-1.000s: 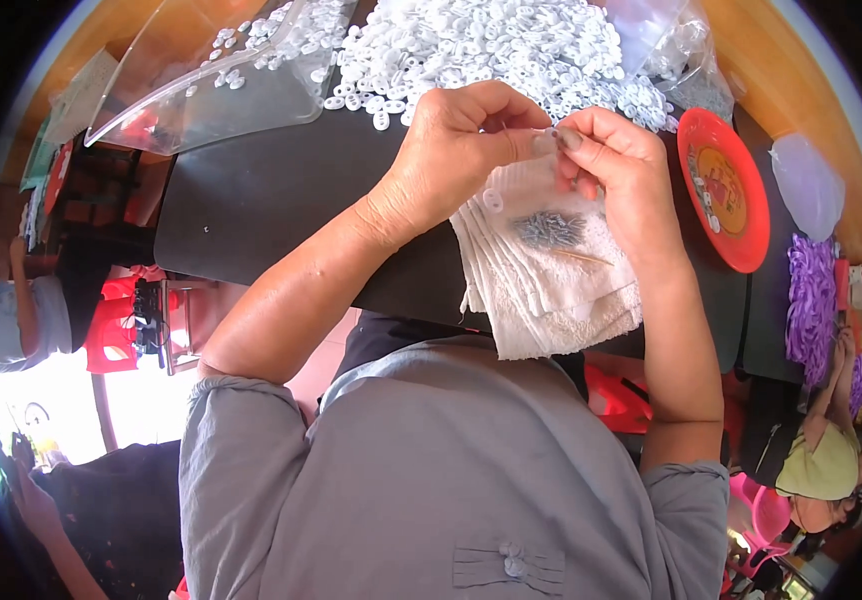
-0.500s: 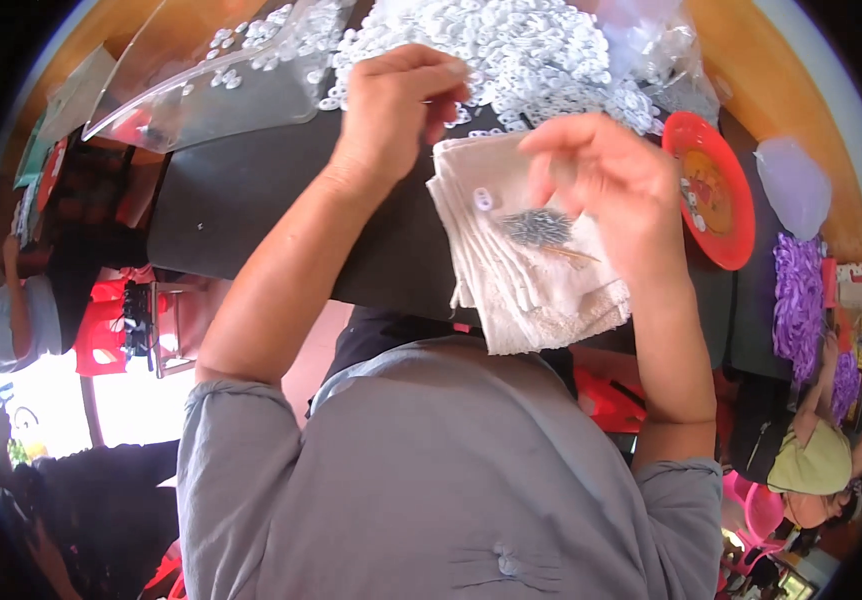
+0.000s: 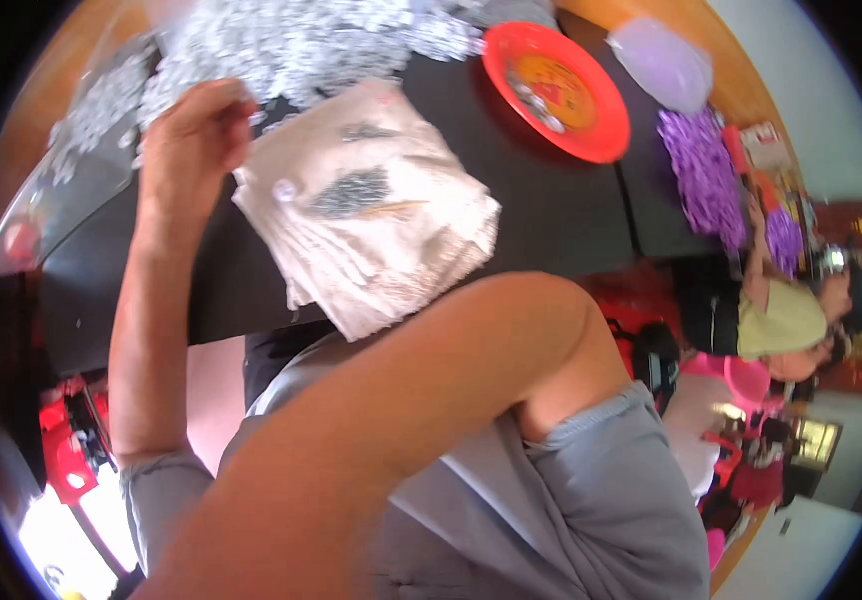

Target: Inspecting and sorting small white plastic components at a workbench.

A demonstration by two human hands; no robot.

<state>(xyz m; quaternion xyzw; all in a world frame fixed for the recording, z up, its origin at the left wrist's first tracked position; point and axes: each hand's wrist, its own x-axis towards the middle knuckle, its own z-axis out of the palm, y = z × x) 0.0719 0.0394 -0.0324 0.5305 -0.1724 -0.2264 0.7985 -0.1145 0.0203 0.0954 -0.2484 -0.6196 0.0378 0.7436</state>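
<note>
- Left hand [image 3: 196,130]: fingers curled, contents unclear, beside heaped white plastic pieces [image 3: 291,50].
- Right hand: out of view, fingers unseen.
- Folded towel [image 3: 391,255]: grey pins [image 3: 351,193] on top.
- Red plate [image 3: 603,143]: blurred print [image 3: 556,90], unreadable.

Table: smooth black tabletop [image 3: 551,215]
Near edge: folded off-white cloth [image 3: 441,230]
Far left: heap of small white oval pieces [image 3: 271,45]
Far right: round red plate [image 3: 611,130], orange centre

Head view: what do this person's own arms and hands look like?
The grey fabric sleeves are short, ending near the elbows. The left hand wears no visible glove or watch; the right hand is out of view.
</note>
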